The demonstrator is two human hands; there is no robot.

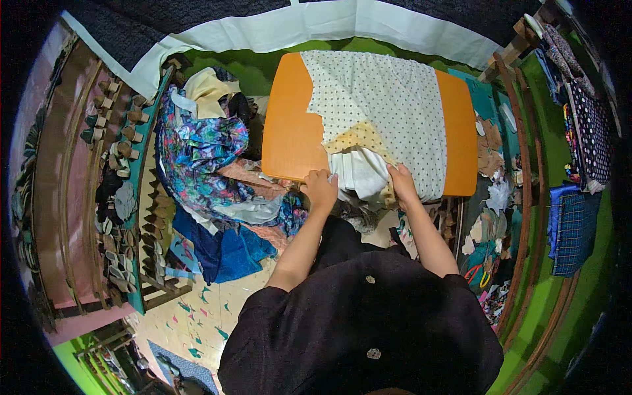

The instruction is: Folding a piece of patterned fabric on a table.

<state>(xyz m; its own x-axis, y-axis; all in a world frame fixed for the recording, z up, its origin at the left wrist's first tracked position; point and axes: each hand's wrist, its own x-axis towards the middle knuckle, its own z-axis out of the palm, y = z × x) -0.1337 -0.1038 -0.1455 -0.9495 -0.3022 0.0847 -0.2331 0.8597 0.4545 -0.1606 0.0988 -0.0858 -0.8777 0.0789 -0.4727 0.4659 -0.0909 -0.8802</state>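
A cream cloth with small dark dots (pixel 388 99) lies spread over an orange table (pixel 288 125) with rounded corners. Near the table's front edge, a yellowish dotted flap (pixel 361 136) is turned back and a gathered white cloth (pixel 359 170) shows beneath it, hanging over the edge. My left hand (pixel 320 189) is closed at the white cloth's left side, by the table edge, its fingers bent. On the other side, my right hand (pixel 403 184) pinches the dotted cloth's edge beside the white folds. Its fingertips are partly hidden by fabric.
A heap of floral fabric (pixel 204 148) and blue cloth (pixel 240 253) lies left of the table. Wooden racks with shoe-shaped forms (pixel 128 135) stand farther left. Scissors with a yellow-and-red handle (pixel 486 275) lie among scraps at right. Folded clothes (pixel 571 230) hang on the right rail.
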